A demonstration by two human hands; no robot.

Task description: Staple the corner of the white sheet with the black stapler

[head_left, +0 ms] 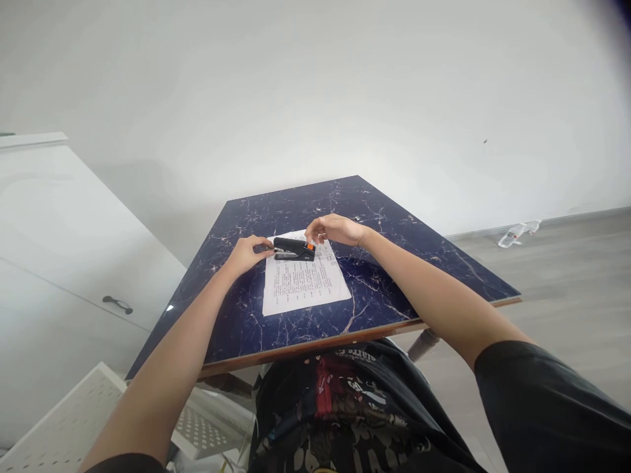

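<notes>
A black stapler [294,249] with an orange part at its right end lies across printed white paper [305,286] on the dark blue marbled table [384,295]. At the stapler's left end is my left hand [251,253], thumb and fingers pinched together at its front tip; whatever small thing may be between them is too small to tell. My right hand [335,230] is over the paper's far right part, its curled fingers at the orange end; whether they touch it is unclear.
A white cabinet [64,249] with a dark handle is on the left. White perforated shelving [73,420] stands below the table's left edge. A clear plastic item [515,234] lies on the floor at the right, beside the wall.
</notes>
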